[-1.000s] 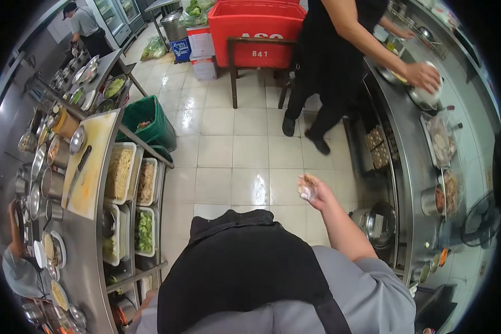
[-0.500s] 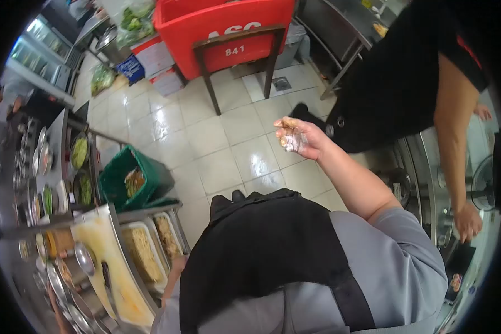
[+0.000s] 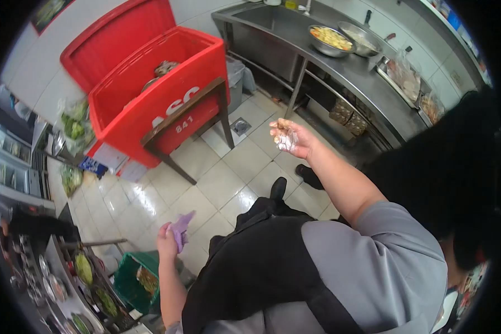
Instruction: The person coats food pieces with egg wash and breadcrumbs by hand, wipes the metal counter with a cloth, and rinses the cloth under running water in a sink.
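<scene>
My left hand (image 3: 167, 240) is closed on a crumpled purple cloth (image 3: 181, 229), held out over the floor above the green bin (image 3: 134, 278). Farther right, my right hand (image 3: 293, 138) is raised over the tiles with its fingers curled. White and brownish residue covers its fingers and palm; whether something small lies in them I cannot make out. Beyond both hands stands the large red cooler (image 3: 158, 89), its lid (image 3: 114, 42) tilted up and some items inside.
A steel counter (image 3: 367, 72) at the upper right carries a bowl of chopped yellow food (image 3: 331, 40) and trays. A person in black (image 3: 434, 172) stands close on my right. A wooden frame (image 3: 186, 111) leans by the cooler, and dishes stand on the left counter (image 3: 86, 298).
The view has swung right, bringing the sink counter and open cooler into sight. My left hand, earlier mostly hidden by the trays, now shows with the purple cloth. My right hand remains raised.
</scene>
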Motion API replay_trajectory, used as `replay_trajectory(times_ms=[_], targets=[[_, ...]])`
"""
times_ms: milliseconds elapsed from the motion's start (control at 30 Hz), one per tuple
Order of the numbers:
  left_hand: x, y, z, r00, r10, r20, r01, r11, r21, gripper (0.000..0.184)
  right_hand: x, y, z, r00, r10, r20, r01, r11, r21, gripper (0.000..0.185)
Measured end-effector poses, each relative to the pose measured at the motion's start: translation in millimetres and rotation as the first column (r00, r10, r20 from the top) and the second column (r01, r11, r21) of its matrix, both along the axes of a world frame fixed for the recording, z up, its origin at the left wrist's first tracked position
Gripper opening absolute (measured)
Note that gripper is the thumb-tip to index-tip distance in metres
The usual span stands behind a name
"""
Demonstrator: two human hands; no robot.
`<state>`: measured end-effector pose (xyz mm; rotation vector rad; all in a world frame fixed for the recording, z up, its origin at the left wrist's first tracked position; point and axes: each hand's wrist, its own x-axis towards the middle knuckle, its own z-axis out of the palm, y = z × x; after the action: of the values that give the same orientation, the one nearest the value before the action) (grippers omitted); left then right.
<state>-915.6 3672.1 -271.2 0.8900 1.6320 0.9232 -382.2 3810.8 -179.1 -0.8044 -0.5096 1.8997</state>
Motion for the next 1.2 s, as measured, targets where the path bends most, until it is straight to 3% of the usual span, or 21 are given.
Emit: replay_trajectory(times_ms=[100,200,333,433,500,567,700,767,800,833,900,933,967,1067,1100,1200], targets=[[93.1,70.4,66.4,0.981,-0.188,-0.042,0.186,0.982,-0.035,0.033,50.8,32.8,17.8,0.997,-0.055,-0.06,0.06,0.994,0.092,0.033],[171.6,144.7,73.6,0.956,-0.293,0.011,0.29,0.952,0.1,0.032,106.2,67.6,28.3,0.992,-0.069,-0.104,0.086,0.983,0.161,0.035],[284.6,237.4,92.6,0.9,-0.405,-0.161,0.424,0.899,0.111,0.028,176.6,99.4,41.4,0.981,-0.147,-0.128,0.166,0.974,0.152,0.035],[361.6,310.8,103.3,0.82,-0.542,-0.182,0.571,0.788,0.229,0.031,235.8,124.4,58.2,0.97,-0.201,-0.139,0.224,0.958,0.179,0.034],[421.3,359.3,147.8,0.75,-0.622,-0.224,0.661,0.719,0.214,0.032,270.5,135.9,71.4,0.949,-0.299,-0.101,0.315,0.909,0.271,0.035],[464.9,421.2,147.5,0.69,-0.642,-0.334,0.723,0.617,0.31,0.035,295.4,141.4,88.0,0.923,-0.363,-0.128,0.385,0.863,0.327,0.038],[572.4,531.9,185.0,0.62,-0.758,-0.2,0.781,0.575,0.242,0.044,327.8,133.6,103.6,0.856,-0.508,-0.095,0.5,0.768,0.401,0.038],[632.1,612.0,153.8,0.57,-0.742,-0.353,0.816,0.464,0.343,0.05,336.5,128.8,108.6,0.787,-0.613,-0.062,0.586,0.714,0.382,0.038],[659.2,638.9,161.2,0.498,-0.741,-0.45,0.867,0.429,0.254,0.056,340.4,127.7,110.0,0.749,-0.661,-0.032,0.619,0.682,0.389,0.038],[690.0,669.1,154.2,0.485,-0.709,-0.512,0.874,0.405,0.268,0.053,344.7,125.8,110.4,0.707,-0.707,0.0,0.649,0.649,0.397,0.038],[752.8,731.7,134.8,0.348,-0.79,-0.505,0.937,0.307,0.165,0.051,351.7,126.0,115.9,0.606,-0.792,0.075,0.699,0.575,0.425,0.038],[786.4,758.1,119.7,0.266,-0.827,-0.495,0.964,0.243,0.112,0.051,353.3,125.9,121.1,0.547,-0.829,0.118,0.719,0.537,0.442,0.038],[819.4,783.8,97.6,0.21,-0.921,-0.329,0.978,0.198,0.071,0.047,350.9,126.1,126.3,0.477,-0.865,0.154,0.741,0.49,0.459,0.039],[861.9,786.9,104.7,0.183,-0.972,0.146,0.975,0.198,0.098,0.043,332.6,132.4,143.9,0.237,-0.956,0.175,0.846,0.292,0.446,0.039],[873.2,791.1,105.1,0.082,-0.994,0.074,0.991,0.089,0.096,0.042,327.0,137.4,152.2,0.19,-0.962,0.195,0.841,0.262,0.473,0.039],[884.5,801.8,107.1,-0.028,-0.974,0.225,0.996,-0.009,0.085,0.04,309.3,160.4,168.1,0.079,-0.971,0.226,0.836,0.188,0.515,0.039]])
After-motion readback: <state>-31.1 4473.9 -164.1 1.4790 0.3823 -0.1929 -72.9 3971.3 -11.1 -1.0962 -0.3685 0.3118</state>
